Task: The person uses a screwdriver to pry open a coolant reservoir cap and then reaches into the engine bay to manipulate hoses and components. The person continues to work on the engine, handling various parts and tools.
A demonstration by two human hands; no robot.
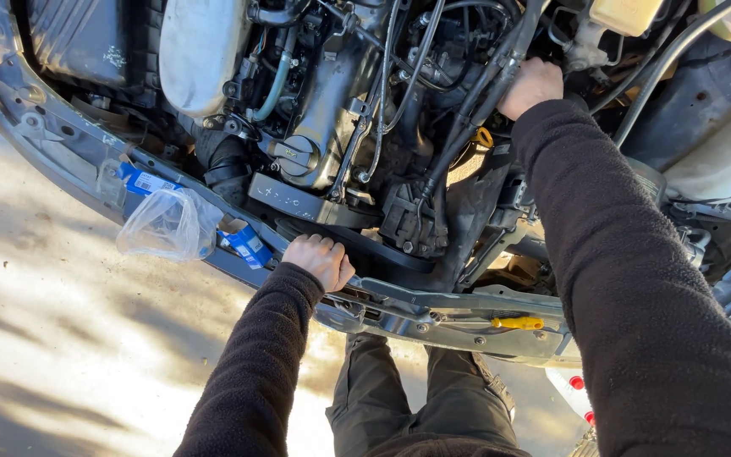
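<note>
I look down into an open car engine bay. My left hand is curled over the front metal crossmember, gripping its edge near a black belt. My right hand reaches deep into the bay and closes around a bundle of black hoses and cables. Both arms wear dark fleece sleeves. The engine block with its black oil filler cap sits between the two hands.
A clear plastic bag and a blue box lie on the crossmember at left. A yellow-handled tool rests on the crossmember at right. A silver tank stands at the back left. Sunlit pavement lies below.
</note>
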